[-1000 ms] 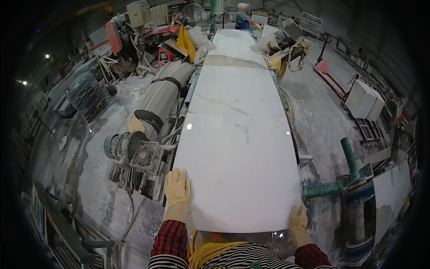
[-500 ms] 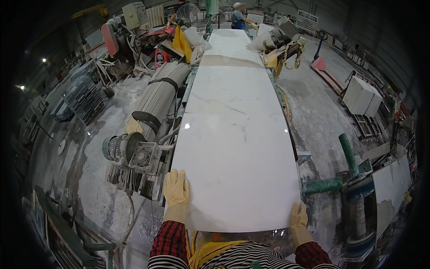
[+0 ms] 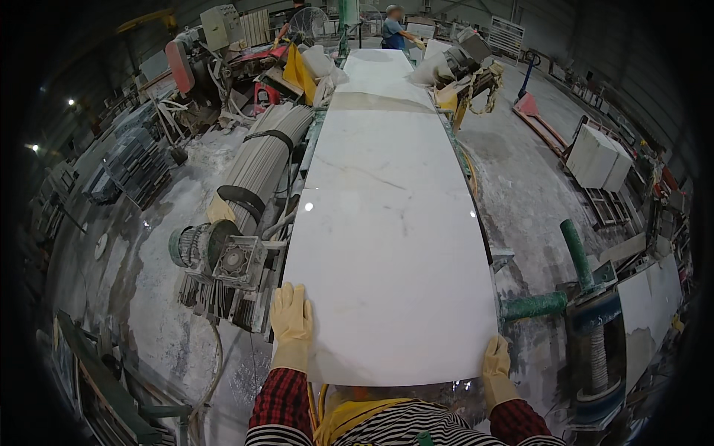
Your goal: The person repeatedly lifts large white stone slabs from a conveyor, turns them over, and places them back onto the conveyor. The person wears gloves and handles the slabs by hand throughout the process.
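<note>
A long white polished stone slab (image 3: 394, 282) with faint grey veins stretches away in front of me on a conveyor line. My left hand (image 3: 291, 323), in a cream rubber glove, lies along the slab's near left edge with its fingers stretched forward. At the near right corner, my right hand (image 3: 497, 364), gloved the same way, has its fingers bent against the slab's edge. The underside of the slab and the parts of my fingers below its edge are hidden.
Left of the slab stand a motor with a gearbox (image 3: 223, 256) and a strapped ribbed grey bundle (image 3: 271, 149). A green pipe (image 3: 535, 306) juts toward the right edge. Farther right are a pallet jack (image 3: 532, 111) and stone blocks (image 3: 599, 157). A co-worker (image 3: 394, 30) stands beyond the line.
Both hands keep their places on the slab's edges. The whole view has shifted very slightly, and the far co-worker appears a little farther left.
</note>
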Motion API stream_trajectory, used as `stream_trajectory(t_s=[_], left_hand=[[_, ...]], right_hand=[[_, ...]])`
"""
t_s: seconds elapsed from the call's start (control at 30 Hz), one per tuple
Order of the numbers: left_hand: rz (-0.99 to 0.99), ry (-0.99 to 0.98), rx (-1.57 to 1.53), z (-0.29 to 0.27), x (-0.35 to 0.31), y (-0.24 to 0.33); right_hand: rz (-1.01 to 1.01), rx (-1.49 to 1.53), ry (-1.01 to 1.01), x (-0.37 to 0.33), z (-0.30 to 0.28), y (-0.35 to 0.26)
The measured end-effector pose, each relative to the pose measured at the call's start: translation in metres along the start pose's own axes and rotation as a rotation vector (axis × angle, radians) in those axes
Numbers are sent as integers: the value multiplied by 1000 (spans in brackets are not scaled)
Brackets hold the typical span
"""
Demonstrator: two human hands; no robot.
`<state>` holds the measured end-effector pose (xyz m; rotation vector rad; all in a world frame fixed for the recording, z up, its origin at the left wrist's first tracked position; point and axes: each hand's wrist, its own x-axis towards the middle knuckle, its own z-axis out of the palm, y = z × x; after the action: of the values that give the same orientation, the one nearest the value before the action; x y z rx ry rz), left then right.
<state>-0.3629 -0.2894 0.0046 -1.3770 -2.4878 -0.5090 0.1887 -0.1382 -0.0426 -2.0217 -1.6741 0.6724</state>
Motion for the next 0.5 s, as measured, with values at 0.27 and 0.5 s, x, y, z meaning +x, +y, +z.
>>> stream_trajectory(t_s=[0.27,0.5], left_hand=[[-19,-45,-16,-11,-2,6],[-14,-21,12,-3,-8,-1]], right_hand=[[-12,20,62,-8,1,0],[-5,40,55,-10,2,3]])
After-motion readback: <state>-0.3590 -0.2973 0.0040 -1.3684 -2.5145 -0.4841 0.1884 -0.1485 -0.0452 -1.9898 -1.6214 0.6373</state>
